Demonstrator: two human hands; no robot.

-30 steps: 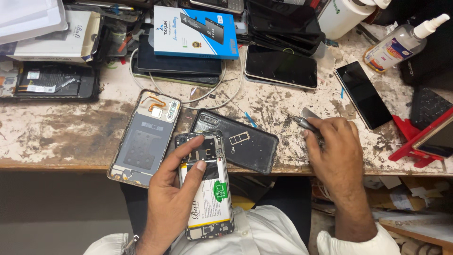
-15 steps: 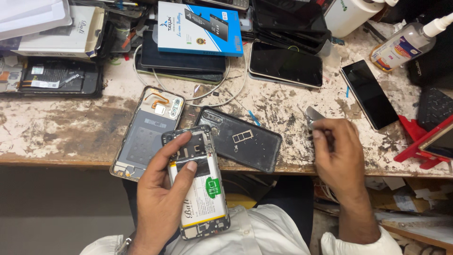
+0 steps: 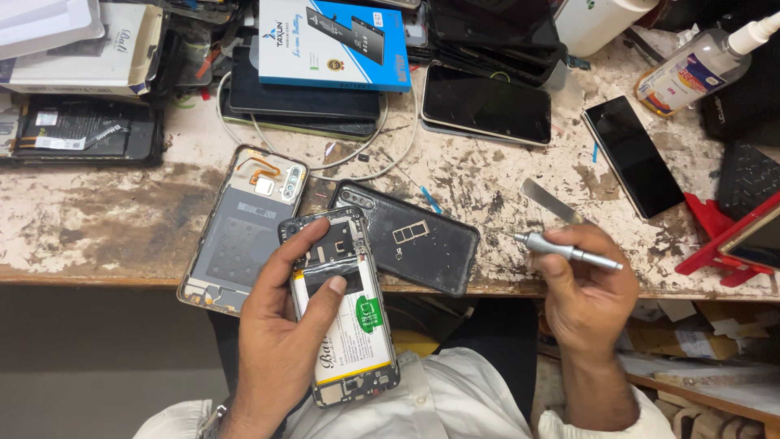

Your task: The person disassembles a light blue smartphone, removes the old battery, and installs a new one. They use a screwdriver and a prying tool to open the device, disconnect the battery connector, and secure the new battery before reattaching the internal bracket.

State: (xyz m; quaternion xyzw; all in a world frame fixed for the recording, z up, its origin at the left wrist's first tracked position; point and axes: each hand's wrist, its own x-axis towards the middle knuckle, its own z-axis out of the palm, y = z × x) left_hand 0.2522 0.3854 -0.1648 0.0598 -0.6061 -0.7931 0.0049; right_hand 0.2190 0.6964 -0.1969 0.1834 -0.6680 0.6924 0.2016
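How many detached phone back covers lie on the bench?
2: a black cover at the bench's front edge, and a grey-lined cover left of it, partly behind the left hand. The top clutter may hide more.

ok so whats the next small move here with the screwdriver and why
Probably bring the screwdriver tip across to the top of the opened phone. The right hand holds the tool out to the side, tip pointing left and clear of everything, while the left hand grips the phone with its back off and the battery and upper board exposed.
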